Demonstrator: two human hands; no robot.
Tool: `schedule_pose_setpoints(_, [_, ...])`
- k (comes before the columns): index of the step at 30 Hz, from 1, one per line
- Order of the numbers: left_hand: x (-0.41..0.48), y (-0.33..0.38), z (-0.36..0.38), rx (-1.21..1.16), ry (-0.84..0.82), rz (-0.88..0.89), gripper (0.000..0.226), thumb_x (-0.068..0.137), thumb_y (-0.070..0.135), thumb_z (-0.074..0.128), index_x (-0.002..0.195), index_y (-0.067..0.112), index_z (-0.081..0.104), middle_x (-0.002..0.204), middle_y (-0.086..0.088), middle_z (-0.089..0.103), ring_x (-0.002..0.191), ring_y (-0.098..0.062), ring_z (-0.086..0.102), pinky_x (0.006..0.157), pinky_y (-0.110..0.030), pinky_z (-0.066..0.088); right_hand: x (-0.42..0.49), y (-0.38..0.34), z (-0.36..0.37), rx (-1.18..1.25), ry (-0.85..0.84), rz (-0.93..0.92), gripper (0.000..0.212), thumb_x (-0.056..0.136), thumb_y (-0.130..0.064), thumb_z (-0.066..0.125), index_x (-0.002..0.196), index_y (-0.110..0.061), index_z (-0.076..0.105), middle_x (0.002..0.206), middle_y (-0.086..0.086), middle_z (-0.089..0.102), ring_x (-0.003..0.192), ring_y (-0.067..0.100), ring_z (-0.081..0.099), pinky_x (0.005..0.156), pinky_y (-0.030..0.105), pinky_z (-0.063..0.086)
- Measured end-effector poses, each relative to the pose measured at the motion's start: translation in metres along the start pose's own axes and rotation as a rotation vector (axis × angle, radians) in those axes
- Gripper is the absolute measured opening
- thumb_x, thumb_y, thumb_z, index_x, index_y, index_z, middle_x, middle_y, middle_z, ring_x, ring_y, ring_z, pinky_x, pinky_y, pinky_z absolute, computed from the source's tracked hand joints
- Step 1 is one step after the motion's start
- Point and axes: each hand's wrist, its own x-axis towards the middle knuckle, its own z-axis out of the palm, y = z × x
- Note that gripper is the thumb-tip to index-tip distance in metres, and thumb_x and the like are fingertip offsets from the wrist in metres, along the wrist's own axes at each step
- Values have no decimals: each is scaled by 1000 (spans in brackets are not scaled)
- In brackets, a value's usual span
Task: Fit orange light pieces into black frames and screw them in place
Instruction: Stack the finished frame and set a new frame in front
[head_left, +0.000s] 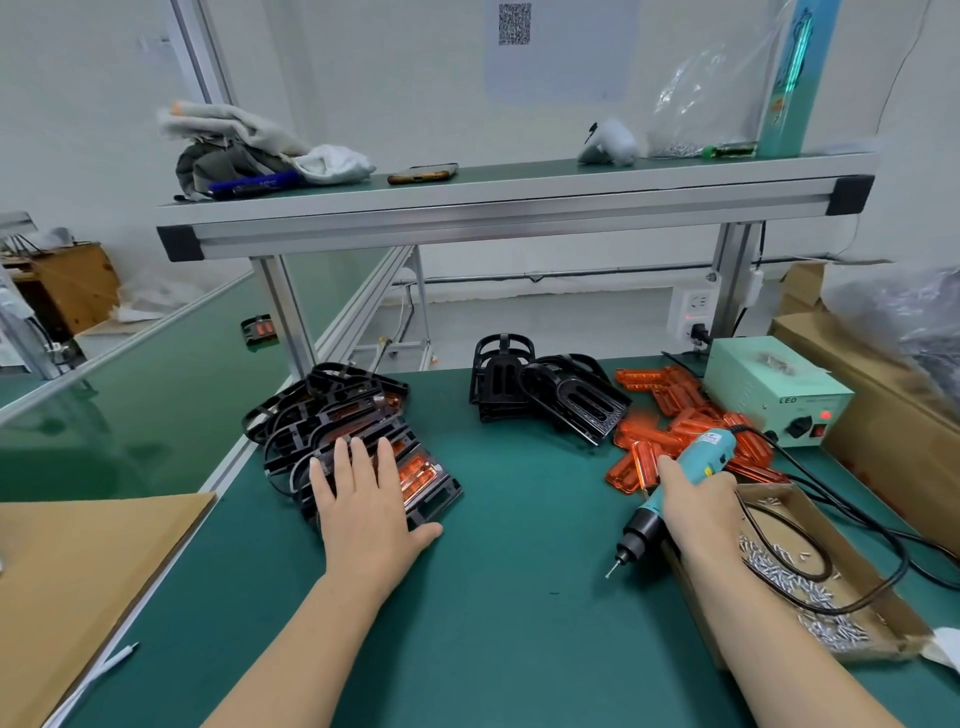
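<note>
Screw box (858, 564) and black cable (906, 560) lie beside right hand (696, 500) gripping screwdriver (710, 448)

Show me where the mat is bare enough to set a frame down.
Bare mat lies between the left hand and the screwdriver held by the right hand, running toward the near edge. A smaller strip separates the fitted frames from the empty frames. Crowded: the right side, with orange pieces and screw box.

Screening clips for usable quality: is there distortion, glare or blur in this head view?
Head view: wide-angle bowing curves the shelf rail; lighting is even, with only faint shadows under the left hand and screwdriver; the orange light pieces bloom, oversaturated; the glossy green side table shows reflections; overall slightly soft.
</note>
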Motion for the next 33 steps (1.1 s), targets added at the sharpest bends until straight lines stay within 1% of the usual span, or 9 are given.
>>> schedule_pose_setpoints(5, [-2,4,-2,34,-25,20,129,66,93,44,157,12,2,164,-19,6,151,-36,-7,118,-60,-8,0,1,0,4,-3,6,46,93,-39,64,110,-5,39,107,22,59,90,36,59,77,41,46])
schedule_pose_setpoints(9, [-3,4,-4,50,-45,19,130,63,96,40,158,14,5,163,-19,11,152,-36,-4,118,-60,-8,0,0,-1,0,-10,7,46,94,-39,63,111,-5,39,106,22,58,80,30,57,70,37,42])
schedule_pose_setpoints(13, [-3,7,-5,42,-42,31,131,62,97,39,158,14,6,163,-19,12,152,-37,-4,118,-60,-8,1,1,-1,-11,-11,8,47,94,-40,63,112,-4,38,107,22,58,83,32,58,70,38,43])
schedule_pose_setpoints(16, [-3,10,-6,38,-49,38,130,63,96,40,158,14,4,164,-18,10,152,-36,-4,118,-60,-9,1,1,-1,-15,-14,12,49,94,-40,64,114,-3,40,109,23,59,80,30,58,64,35,41])
schedule_pose_setpoints(20, [-4,16,-8,41,-41,58,129,65,95,40,157,14,3,164,-18,9,152,-36,-5,118,-60,-10,1,1,0,-1,-18,15,50,94,-41,64,117,-2,41,110,23,59,88,34,59,72,38,44])
schedule_pose_setpoints(22, [-4,20,-8,33,-28,64,128,65,95,41,157,13,5,163,-18,12,152,-35,-3,118,-60,-9,1,1,0,-1,-18,16,49,94,-40,64,116,-3,41,109,22,59,86,33,60,70,38,45])
schedule_pose_setpoints(24, [-5,24,-9,31,-15,76,127,66,94,41,157,13,7,163,-18,14,152,-35,-1,118,-60,-8,0,0,0,0,-11,14,48,94,-39,64,114,-3,41,109,22,59,80,30,58,65,36,42])
schedule_pose_setpoints(30, [-19,43,-11,-14,33,162,116,74,88,39,157,12,13,162,-16,18,152,-34,1,118,-59,-8,0,0,-1,-18,-3,3,50,96,-42,62,115,-1,42,108,22,58,78,28,54,58,35,35])
schedule_pose_setpoints(33, [-29,56,-9,-53,26,215,109,80,84,37,157,12,10,163,-14,14,152,-33,-5,118,-57,-13,0,0,-1,-16,-5,5,55,96,-44,61,120,1,43,110,23,58,87,34,56,66,36,39])
